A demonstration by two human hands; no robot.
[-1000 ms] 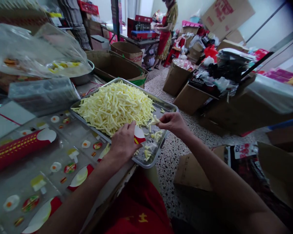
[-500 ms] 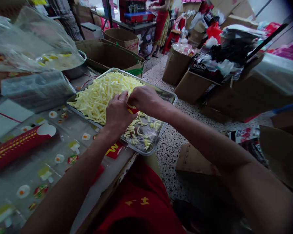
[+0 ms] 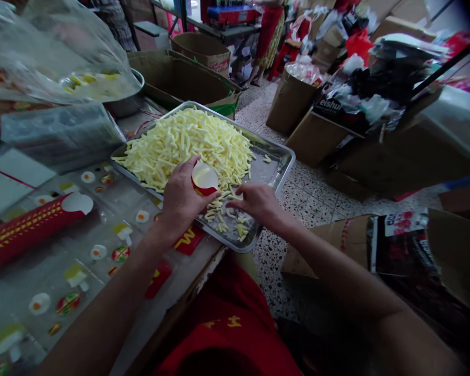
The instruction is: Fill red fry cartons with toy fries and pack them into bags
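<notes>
In my left hand (image 3: 182, 196) is a small red and white french fry carton (image 3: 206, 176), its mouth turned up towards me. The fingers wrap around its left side and the thumb lies along its front. Only its pale inside and part of the red rim show. My right hand (image 3: 258, 203) is just right of the carton, low over the metal tray (image 3: 285, 156). Its thumb and forefinger are slightly apart beside a few loose fries (image 3: 221, 216). Behind both hands, a large heap of pale yellow fries (image 3: 191, 138) fills the tray's far left part.
Flat red cartons (image 3: 188, 240) with yellow marks lie by the tray's near edge. A long red carton (image 3: 35, 227) rests on the patterned plastic table cover (image 3: 105, 224). Open cardboard boxes (image 3: 180, 78) stand beyond; more boxes (image 3: 329, 240) sit on the right. Another person (image 3: 270, 36) stands far back.
My right hand has left the carton and moved down and right to the loose fries. My left hand still holds the carton, whose open mouth now shows.
</notes>
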